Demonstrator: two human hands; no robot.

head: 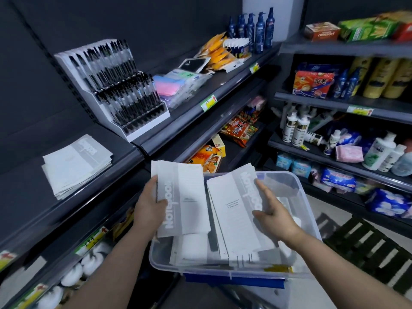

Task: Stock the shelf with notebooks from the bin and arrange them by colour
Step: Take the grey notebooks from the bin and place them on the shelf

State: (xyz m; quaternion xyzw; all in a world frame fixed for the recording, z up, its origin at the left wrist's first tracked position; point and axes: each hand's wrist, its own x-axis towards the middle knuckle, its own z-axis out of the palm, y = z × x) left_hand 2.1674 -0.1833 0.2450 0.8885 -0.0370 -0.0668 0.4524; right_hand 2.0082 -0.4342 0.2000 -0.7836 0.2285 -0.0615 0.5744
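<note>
Left grip (149,204) grasps a thin stack of white-and-grey paper notebooks (185,197) by its left edge, raised over the clear plastic bin (159,253). Right grip (275,211) grasps a second white-and-grey notebook stack (231,210) in the bin, on more notebooks. Another white notebook pile (75,166) lies on the dark grey shelf (124,157), left.

Grey shelf (26,197) bears a white notebook stack (75,166); beside it, seemingly pens (120,94).
</note>
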